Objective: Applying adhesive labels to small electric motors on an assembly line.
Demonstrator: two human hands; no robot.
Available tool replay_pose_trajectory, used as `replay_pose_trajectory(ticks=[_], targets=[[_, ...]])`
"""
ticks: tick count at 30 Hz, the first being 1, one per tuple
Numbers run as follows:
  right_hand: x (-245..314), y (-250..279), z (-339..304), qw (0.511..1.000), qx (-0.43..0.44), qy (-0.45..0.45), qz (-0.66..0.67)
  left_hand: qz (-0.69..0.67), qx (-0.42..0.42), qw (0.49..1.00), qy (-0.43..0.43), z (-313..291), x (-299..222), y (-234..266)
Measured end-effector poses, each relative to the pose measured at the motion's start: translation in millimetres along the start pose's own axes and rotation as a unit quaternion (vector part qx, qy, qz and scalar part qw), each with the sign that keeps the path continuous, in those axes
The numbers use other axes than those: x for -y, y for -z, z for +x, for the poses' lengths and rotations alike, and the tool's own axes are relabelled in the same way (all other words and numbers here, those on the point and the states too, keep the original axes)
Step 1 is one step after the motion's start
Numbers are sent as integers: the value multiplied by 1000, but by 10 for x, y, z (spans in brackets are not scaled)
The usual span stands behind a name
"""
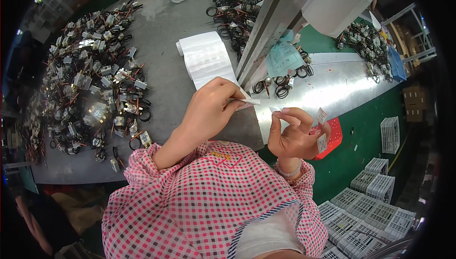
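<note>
A metal post [270, 21] rises between a dull grey counter [161, 69] and a shiny counter [335, 78] reflecting bright light; green floor [363, 138] spreads at the right.

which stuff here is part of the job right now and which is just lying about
Apparently in use:
white paper pinched in the left hand
long paper strip beside it
small white piece pinched in the right hand
labels on that hand's fingers

Probably just lying about:
cabled parts
red basket
pale crates
blue bin
</note>
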State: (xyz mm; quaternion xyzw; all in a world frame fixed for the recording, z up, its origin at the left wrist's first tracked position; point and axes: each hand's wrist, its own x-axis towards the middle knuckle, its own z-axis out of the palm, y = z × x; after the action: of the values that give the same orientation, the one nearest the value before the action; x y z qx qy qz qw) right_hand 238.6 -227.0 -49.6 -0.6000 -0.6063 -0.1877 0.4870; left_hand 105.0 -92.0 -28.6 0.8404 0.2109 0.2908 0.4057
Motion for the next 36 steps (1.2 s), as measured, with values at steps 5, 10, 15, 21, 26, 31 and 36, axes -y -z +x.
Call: replay_pose_trajectory(ticks=[5,10,15,21,26,31,36], targets=[[-24,-79,-2,995,-74,20,67,21,-25,999,-24,23,14,-2],[7,-34,15,999,-16,-14,26,34,-11,999,-19,30,-24,36],[1,-71,-3,997,-45,-9,57,69,22,997,-40,39,-62,73],[86,-38,50,992,-90,-47,69,48,24,994,-97,-11,-82,99],[136,63,139,972,-164,-114,120,-138,93,981,99,-176,223,564],[87,16,145,946,-204,-179,178,530,41,829,173,-302,1016,1193],[82,16,171,911,-196,-251,261,534,93,825,162,-370,1423,1334]])
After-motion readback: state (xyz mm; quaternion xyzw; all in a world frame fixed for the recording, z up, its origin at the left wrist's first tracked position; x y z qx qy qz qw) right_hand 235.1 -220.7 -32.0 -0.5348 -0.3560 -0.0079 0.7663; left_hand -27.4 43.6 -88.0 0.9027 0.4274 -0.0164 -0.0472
